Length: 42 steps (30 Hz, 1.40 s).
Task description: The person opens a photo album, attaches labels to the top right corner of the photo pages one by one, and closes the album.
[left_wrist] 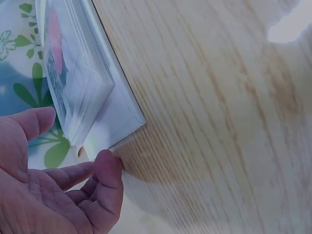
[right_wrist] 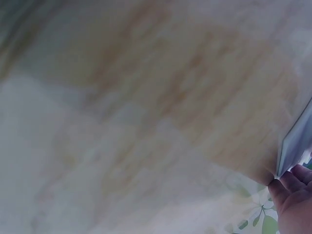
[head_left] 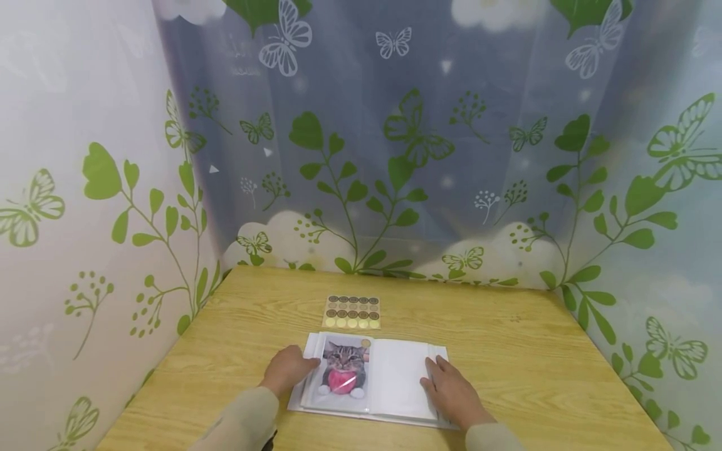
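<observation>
A photo album (head_left: 403, 379) lies open on the table. Its left pocket holds a cat picture (head_left: 343, 371), with a pink heart under the cat's chin and a small round sticker (head_left: 366, 343) at the top right corner. The right page is plain white. At the album's left edge is my left hand (head_left: 289, 368), thumb stretched toward the page; in the left wrist view its loosely bent fingers (left_wrist: 108, 170) touch the cover's edge. My right hand (head_left: 454, 388) rests with extended fingers on the album's right edge. The right wrist view shows only its fingers, at the cover's edge.
Behind the album lies a sheet of round stickers (head_left: 352, 312) in brown and yellow rows. The wood-grain table (head_left: 536, 357) is bordered by a printed curtain (head_left: 361, 156) with green leaves and butterflies at the back and both sides.
</observation>
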Available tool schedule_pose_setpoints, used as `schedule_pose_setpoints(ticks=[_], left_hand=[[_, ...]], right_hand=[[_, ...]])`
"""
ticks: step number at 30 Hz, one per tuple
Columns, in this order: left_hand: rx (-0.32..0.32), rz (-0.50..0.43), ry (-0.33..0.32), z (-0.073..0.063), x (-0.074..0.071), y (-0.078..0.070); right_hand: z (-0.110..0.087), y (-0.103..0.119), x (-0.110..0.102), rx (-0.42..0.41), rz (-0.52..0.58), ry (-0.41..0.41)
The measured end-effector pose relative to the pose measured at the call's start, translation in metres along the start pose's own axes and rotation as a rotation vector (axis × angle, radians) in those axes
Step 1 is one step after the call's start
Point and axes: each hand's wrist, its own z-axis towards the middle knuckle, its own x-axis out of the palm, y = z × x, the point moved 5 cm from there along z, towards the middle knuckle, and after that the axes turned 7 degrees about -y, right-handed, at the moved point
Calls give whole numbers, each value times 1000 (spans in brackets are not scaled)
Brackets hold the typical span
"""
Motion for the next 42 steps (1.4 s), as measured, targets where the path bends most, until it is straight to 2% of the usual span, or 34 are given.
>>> schedule_pose_setpoints(ticks=[6, 15, 24, 36, 42], left_hand=[[-31, 19, 14, 0, 0, 0], [-44, 21, 21, -1, -1, -5], [-79, 3, 39, -3, -1, -6], [-51, 39, 24, -7, -4, -9], [-71, 41, 33, -6, -3, -9]], right_hand=[[-2, 1, -2, -14, 9, -4], [-2, 2, -1, -15, 12, -1], [-1, 6, -3, -51, 23, -42], [2, 3, 3, -26, 11, -11], [2, 3, 3, -36, 13, -24]])
